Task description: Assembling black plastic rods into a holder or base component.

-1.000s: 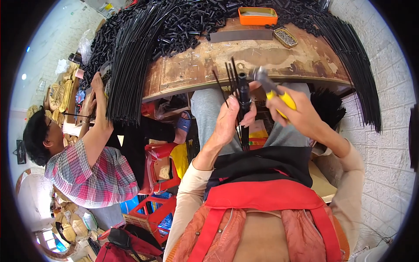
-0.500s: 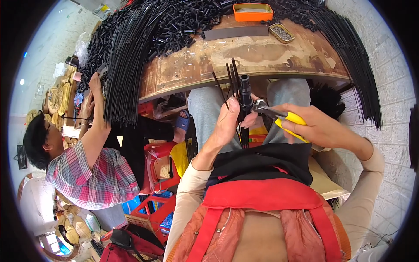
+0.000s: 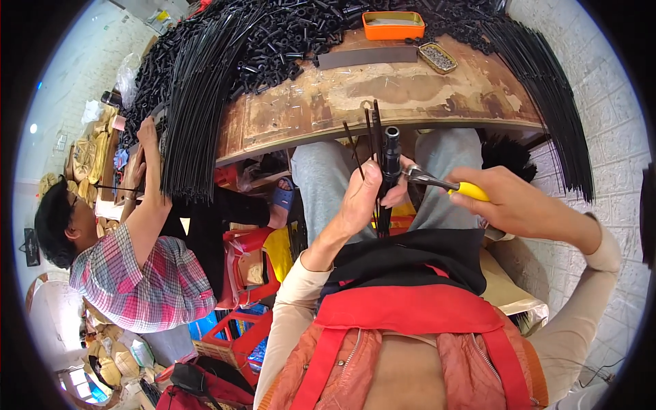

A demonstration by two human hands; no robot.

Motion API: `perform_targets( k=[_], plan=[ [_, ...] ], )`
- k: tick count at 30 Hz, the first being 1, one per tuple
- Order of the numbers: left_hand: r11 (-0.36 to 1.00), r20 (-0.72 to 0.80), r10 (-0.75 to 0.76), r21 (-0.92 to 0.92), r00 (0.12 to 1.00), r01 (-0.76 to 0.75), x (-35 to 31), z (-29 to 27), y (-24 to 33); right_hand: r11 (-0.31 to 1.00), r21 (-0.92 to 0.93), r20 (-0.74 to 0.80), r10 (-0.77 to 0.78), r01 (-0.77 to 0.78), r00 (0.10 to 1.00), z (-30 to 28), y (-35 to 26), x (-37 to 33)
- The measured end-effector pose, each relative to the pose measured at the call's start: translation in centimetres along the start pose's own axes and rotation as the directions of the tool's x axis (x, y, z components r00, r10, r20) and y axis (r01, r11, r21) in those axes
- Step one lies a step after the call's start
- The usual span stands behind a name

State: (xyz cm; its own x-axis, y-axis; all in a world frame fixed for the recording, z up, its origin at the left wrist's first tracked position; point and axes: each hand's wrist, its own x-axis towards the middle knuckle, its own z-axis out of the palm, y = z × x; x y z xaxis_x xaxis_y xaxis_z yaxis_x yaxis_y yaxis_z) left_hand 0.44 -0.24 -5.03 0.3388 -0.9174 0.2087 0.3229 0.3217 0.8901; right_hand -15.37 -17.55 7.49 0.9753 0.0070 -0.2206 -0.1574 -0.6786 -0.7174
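Above my lap, my left hand (image 3: 361,199) is closed around a black tubular fitting (image 3: 391,156) that stands roughly upright. Several thin black rods (image 3: 370,130) rise from the same grip, between the thumb and the tube. My right hand (image 3: 512,199) is wrapped round the yellow handles of a pair of pliers (image 3: 471,190). The metal jaws of the pliers reach to the right side of the fitting, by my left fingertips. Whether the jaws bite on something there cannot be made out.
Ahead is a worn wooden table (image 3: 307,113) with a heap of black tubular parts (image 3: 294,34). Rod bundles hang over its edge at left (image 3: 198,123) and right (image 3: 547,89). An orange box (image 3: 394,33) and a tray of small metal pieces (image 3: 437,58) lie there. A co-worker (image 3: 147,273) sits at left.
The fitting and both hands have shifted slightly right and lower in view. The pliers' handles, spread before, have come together within my right hand, which has moved a little right.
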Motion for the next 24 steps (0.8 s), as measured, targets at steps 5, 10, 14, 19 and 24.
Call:
perform_targets(
  k=[5, 10, 14, 19, 24],
  plan=[
    [1.0, -0.012, 0.004, 0.01, 1.0, -0.004, 0.8, -0.7, 0.4, 0.973, -0.1, 0.169, 0.223, -0.209, 0.96, -2.0, -2.4, 1.9],
    [1.0, -0.242, 0.028, 0.017, 0.97, -0.025, 1.4, -1.4, 0.1, 0.957, -0.167, -0.104, -0.257, 0.238, 0.961, 0.9, 5.4, 6.0],
    [0.992, -0.412, 0.126, 0.062, 0.902, -0.111, 1.3, -3.3, -0.7, 0.894, -0.44, -0.346, -0.261, 0.09, 0.901, 0.5, 11.7, 9.7],
    [0.971, -0.419, 0.136, 0.236, 0.898, -0.037, -0.9, -3.1, 0.4, 0.569, -0.792, -0.48, -0.357, -0.221, 0.801, -0.5, 16.7, 11.7],
    [0.885, -0.281, 0.122, 0.464, 0.952, 0.024, -0.1, -2.6, 5.3, 0.54, -0.602, -0.081, -0.774, 0.588, 0.628, 7.5, 8.1, 7.5]
  ],
)
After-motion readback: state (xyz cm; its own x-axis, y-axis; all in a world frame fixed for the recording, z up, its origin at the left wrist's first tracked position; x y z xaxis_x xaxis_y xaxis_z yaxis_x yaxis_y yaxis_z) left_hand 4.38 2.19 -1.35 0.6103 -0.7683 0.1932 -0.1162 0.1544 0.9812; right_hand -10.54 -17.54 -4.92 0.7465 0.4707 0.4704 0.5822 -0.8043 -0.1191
